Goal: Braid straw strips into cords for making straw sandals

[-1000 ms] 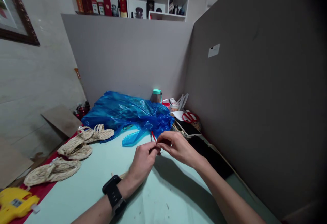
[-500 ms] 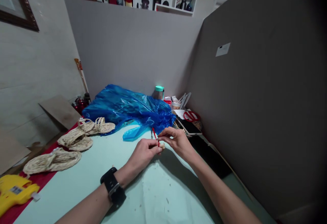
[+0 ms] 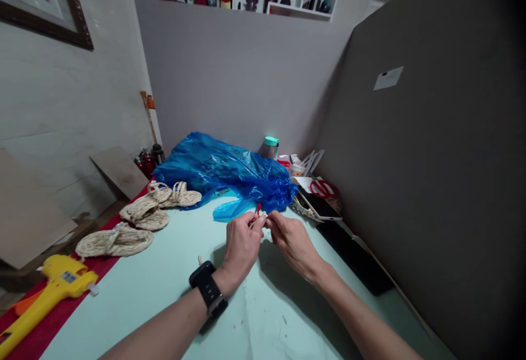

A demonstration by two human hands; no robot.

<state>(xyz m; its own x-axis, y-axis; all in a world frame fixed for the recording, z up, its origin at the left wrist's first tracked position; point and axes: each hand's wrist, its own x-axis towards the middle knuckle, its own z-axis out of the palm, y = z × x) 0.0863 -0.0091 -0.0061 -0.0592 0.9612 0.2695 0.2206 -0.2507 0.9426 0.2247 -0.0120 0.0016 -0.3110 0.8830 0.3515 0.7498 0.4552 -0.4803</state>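
Hands: L (image 3: 243, 244) & R (image 3: 291, 239) both w/ fingertip grip on small pale pc (image 3: 263, 215) w/ red cord (image 3: 259, 208).

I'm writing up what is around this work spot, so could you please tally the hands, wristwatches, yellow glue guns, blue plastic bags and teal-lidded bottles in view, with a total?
Hands (left hand, right hand): 2
Wristwatch: 1
Yellow glue gun: 1
Blue plastic bag: 1
Teal-lidded bottle: 1
Total: 6
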